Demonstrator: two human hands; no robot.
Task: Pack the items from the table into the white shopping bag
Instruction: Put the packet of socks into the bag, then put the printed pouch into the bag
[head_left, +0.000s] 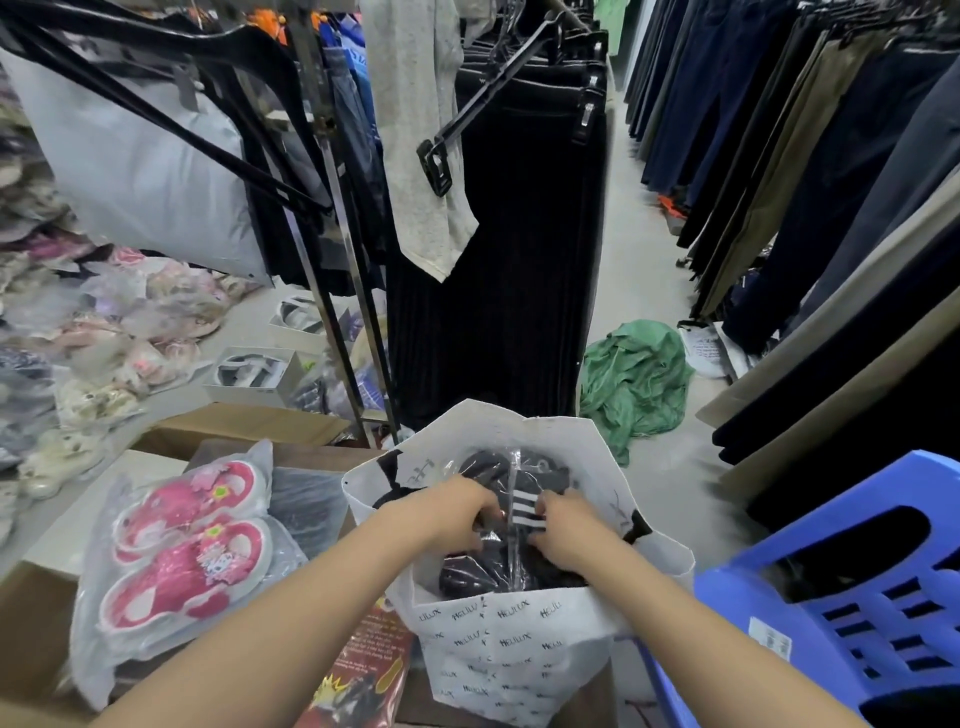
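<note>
The white shopping bag (511, 649), printed with small black lettering, stands open at the lower middle. Inside its mouth lies a black item with white stripes in clear plastic wrap (519, 486). My left hand (457, 512) grips the package on its left side, fingers curled into the plastic. My right hand (569, 530) grips it on the right, next to the white stripes. Both hands are inside the bag's opening. Left of the bag, a pair of pink children's shoes in a clear bag (184, 545) lies on the table.
A red printed packet (363, 670) lies below the pink shoes, and a dark wrapped item (306, 501) lies behind them. A blue plastic stool (852, 613) stands at right. Cardboard boxes (244, 423), hanging trousers, a green cloth (636, 382) on the floor and bagged clothes surround the spot.
</note>
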